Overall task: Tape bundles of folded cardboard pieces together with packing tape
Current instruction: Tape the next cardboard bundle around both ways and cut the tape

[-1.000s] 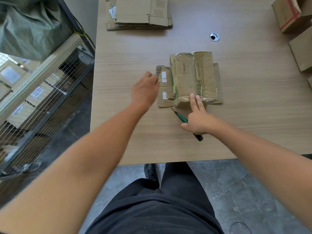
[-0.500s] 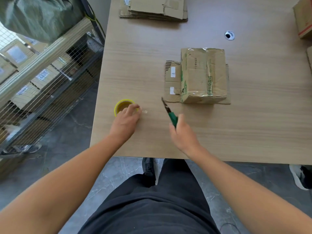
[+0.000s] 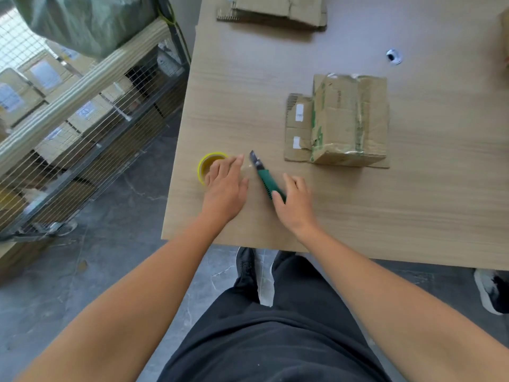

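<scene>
Green utility knife (image 3: 266, 181) in right hand (image 3: 297, 208), blade tip away and leftward

On the table (image 3: 413, 216), the knife (image 3: 263, 176) lies just right of the tape roll (image 3: 205, 164). The bundle (image 3: 349, 119) sits behind and right of both, the cardboard stack (image 3: 275, 12) farther back.

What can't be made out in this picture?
Head view only:
Tape roll: mostly covered by the left hand.
Utility knife: handle end hidden in the right hand.
Cardboard bundle labels: too small to read.
Cardboard stack: cut off by the top edge.
</scene>
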`<state>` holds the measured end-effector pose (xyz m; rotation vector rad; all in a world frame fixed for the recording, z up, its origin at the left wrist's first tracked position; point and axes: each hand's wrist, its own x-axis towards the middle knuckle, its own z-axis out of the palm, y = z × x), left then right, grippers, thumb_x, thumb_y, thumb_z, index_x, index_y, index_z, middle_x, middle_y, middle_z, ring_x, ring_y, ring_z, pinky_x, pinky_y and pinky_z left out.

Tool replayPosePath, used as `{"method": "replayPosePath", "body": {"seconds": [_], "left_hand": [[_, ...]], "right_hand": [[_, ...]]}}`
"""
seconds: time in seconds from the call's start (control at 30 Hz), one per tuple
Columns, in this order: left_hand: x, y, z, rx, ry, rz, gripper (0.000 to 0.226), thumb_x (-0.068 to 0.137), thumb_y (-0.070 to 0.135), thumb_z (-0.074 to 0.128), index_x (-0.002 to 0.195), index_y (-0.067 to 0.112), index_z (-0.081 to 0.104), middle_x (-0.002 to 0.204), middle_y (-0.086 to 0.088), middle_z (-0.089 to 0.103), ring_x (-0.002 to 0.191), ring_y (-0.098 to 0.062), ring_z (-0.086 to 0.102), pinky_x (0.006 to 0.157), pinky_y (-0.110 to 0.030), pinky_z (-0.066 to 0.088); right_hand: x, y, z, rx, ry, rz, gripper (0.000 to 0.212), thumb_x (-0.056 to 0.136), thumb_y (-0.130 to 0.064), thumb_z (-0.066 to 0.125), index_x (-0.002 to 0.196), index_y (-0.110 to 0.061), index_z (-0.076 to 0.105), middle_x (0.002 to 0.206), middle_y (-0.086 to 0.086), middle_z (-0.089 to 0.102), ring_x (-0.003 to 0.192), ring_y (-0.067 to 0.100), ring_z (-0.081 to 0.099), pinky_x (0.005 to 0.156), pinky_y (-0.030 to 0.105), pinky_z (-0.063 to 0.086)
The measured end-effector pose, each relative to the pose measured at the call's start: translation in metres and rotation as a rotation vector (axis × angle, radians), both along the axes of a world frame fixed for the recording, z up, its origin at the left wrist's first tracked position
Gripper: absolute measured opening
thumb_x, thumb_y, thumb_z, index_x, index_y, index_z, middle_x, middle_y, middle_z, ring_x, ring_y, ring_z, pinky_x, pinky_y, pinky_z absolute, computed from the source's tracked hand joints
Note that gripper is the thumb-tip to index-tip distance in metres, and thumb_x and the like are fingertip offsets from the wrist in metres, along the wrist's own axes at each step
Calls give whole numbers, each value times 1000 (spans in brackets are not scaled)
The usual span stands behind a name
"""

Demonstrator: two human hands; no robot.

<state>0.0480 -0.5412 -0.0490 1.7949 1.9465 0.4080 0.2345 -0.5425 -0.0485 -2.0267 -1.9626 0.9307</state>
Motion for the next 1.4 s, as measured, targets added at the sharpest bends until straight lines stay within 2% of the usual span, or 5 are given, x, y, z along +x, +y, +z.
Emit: {"method": "replayPosePath", "body": {"seconds": [0.17,0.47,0.6,0.9,1.4], "left_hand": [[82,31,34,169,-180,-13,56,101,35,43,152,11,39,156,-8,39,150,-29,22,124,-39,11],[193,115,17,142,-67,-146,73,104,49,35,161,12,9,170,-4,-4,155,-20,-13,126,-41,-3],[200,126,-11,244,-246,-104,70,103,39,45,159,4,19,168,-12,9,156,-26,5,126,-43,15],[204,139,-67,699,-268,-101,72,91,59,63,121,-6,66,140,-37,49,135,-56,40,110,-67,36],[184,148,-41,752,142,-487,60,81,53,80,125,13,70,134,-14,64,127,-43,56,103,-70,41]], "right_hand": [[96,4,49,316,132,-286,48,96,-29,47,136,-4,57,134,11,56,130,26,46,114,30,30],[207,101,28,369,-161,60,84,94,-57,42,159,-6,26,167,16,20,157,30,12,126,46,18],[222,122,-9,245,109,120,88,94,-59,46,163,-16,12,170,6,8,156,9,5,124,30,17],[201,137,-75,728,462,-74,69,106,-48,33,141,12,44,143,33,48,137,41,47,104,68,40],[282,217,-48,434,372,833,65,95,-63,56,146,-24,45,134,13,25,124,44,43,106,50,46]]}}
